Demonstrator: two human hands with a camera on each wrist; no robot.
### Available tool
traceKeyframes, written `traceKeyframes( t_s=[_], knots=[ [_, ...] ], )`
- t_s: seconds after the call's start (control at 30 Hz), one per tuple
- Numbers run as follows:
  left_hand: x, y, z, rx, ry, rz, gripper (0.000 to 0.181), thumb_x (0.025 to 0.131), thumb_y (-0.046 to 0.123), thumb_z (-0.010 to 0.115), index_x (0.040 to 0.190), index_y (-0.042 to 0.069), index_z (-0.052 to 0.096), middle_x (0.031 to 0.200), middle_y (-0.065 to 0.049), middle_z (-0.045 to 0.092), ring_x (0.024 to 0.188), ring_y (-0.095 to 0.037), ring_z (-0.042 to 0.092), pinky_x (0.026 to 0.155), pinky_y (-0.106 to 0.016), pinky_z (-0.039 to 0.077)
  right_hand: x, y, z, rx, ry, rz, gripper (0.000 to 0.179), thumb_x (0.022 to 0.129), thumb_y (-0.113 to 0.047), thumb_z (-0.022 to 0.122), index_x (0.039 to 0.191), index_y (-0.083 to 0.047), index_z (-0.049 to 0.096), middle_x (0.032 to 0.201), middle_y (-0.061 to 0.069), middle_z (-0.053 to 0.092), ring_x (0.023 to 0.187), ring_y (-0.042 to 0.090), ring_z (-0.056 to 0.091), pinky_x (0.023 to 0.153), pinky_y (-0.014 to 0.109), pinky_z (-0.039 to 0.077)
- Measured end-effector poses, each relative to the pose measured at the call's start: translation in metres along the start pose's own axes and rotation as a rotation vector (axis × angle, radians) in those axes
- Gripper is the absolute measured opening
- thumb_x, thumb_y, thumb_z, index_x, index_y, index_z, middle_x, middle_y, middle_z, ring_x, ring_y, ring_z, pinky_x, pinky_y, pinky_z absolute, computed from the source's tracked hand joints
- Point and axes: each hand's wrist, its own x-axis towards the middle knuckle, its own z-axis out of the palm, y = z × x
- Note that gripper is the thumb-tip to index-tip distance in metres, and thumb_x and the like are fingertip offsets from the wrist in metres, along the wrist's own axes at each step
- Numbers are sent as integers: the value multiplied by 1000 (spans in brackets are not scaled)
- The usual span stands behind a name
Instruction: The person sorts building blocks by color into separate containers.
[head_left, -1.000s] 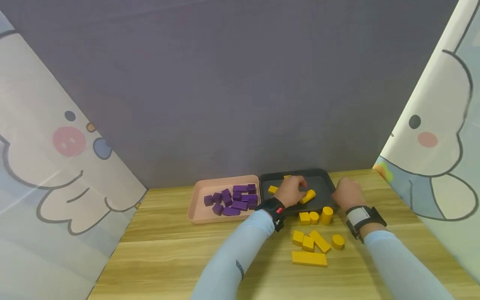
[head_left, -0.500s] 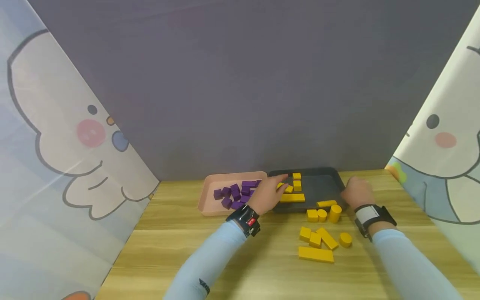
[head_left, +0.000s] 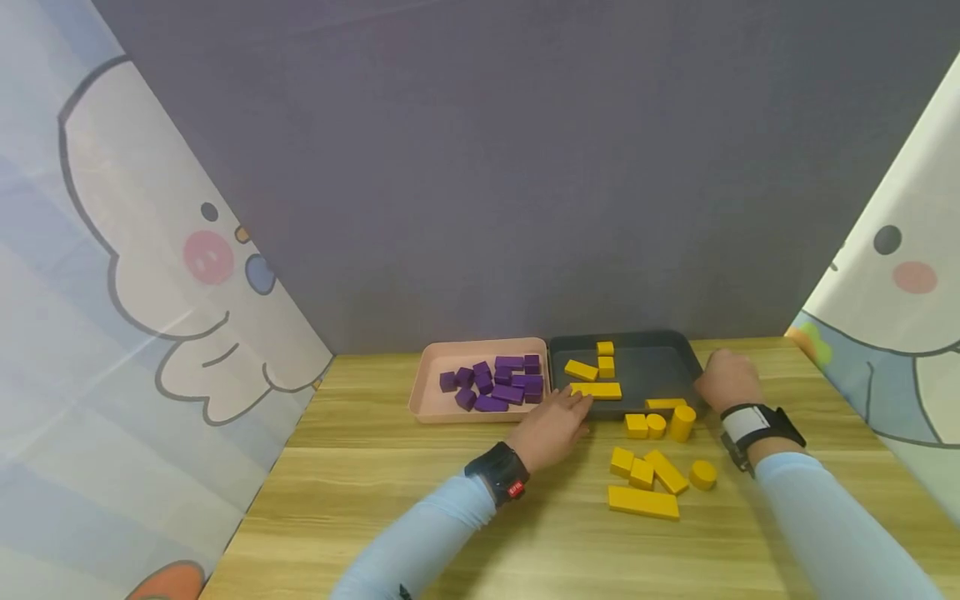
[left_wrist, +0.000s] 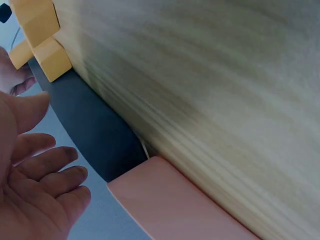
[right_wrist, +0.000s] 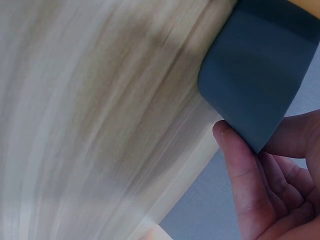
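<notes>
A dark tray [head_left: 652, 367] holds several yellow blocks, among them a long flat block [head_left: 606, 391] and a yellow piece [head_left: 665, 404] by its front wall. My right hand [head_left: 729, 381] pinches the tray's right rim, the thumb on one side of the wall [right_wrist: 250, 75] and a finger on the other. My left hand [head_left: 550, 429] holds nothing; its fingers are relaxed at the tray's front left corner. In the left wrist view this hand [left_wrist: 42, 185] shows loosely bent fingers beside the dark wall [left_wrist: 95, 125]. Whether it touches the tray, I cannot tell.
A pink tray [head_left: 429, 400] with several purple blocks adjoins the dark tray's left side. In front on the wooden table [head_left: 360, 500] lie several yellow blocks, including a cylinder [head_left: 682, 423], a disc [head_left: 703, 475] and a long block [head_left: 642, 502]. A grey backdrop [head_left: 480, 208] stands behind.
My left hand let go of a yellow rounded piece in the dark tray, then moved left and back toward me to the front corner. My right hand stays on the rim. The head view shifted.
</notes>
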Motion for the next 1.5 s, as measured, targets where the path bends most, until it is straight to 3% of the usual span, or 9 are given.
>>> traceKeyframes(
  t_s=[0.33,0.43,0.57,1.07,1.17,1.27,1.3,1.4,1.5],
  knots=[
    [2,-1,8,82,-23,27,40,105,23,61,143,12,60,143,-2,68,133,-18,64,116,-37,49,-1,-2,-5,-24,-8,9,23,79,-5,66,58,0,58,58,12,54,60,35,55,51,39,42],
    [5,-3,7,89,-14,11,29,102,15,65,131,18,69,120,3,77,106,-12,73,92,-29,61,1,-2,-6,-37,-25,17,22,79,-5,65,59,1,58,59,14,55,62,36,56,53,40,43],
    [11,-6,4,85,-11,-21,18,100,12,66,110,24,77,89,7,76,74,-7,67,61,-23,55,3,-2,-6,-48,-44,19,22,80,-6,66,61,2,58,62,17,57,63,37,57,53,40,45],
    [21,-6,2,99,-13,-83,19,100,17,68,102,31,81,81,11,75,68,-5,61,57,-23,50,-4,6,-14,51,-98,-84,34,82,-9,67,52,-9,51,50,-4,38,50,17,38,50,30,29],
    [21,-6,3,97,-8,-82,19,99,17,69,102,32,81,82,12,75,68,-5,62,57,-22,50,-8,8,-20,39,-117,-85,33,87,-18,71,72,11,66,63,19,62,58,34,57,53,40,48],
    [21,-6,4,94,-1,-84,20,98,17,70,104,32,82,82,12,76,68,-4,62,56,-22,49,-19,1,-29,27,-97,-99,50,92,-24,72,106,24,65,100,41,69,86,53,67,69,55,57],
    [21,-6,4,92,1,-85,20,98,17,70,105,33,82,83,12,76,68,-4,62,56,-22,49,-24,-3,-31,26,-89,-111,57,93,-26,72,115,25,62,110,43,67,89,53,67,70,55,57],
    [21,-6,3,78,-1,-91,22,98,17,70,107,33,82,83,12,76,68,-3,61,56,-21,48,-40,-16,-36,46,-107,-145,63,95,-32,72,127,22,60,85,33,69,66,38,62,57,42,51],
    [21,-6,2,61,-9,-96,22,98,17,70,109,33,82,84,11,76,68,-3,60,56,-20,48,-57,-27,-37,55,-122,-199,65,93,-36,75,130,16,62,86,27,72,66,25,57,56,36,44]
  ],
)
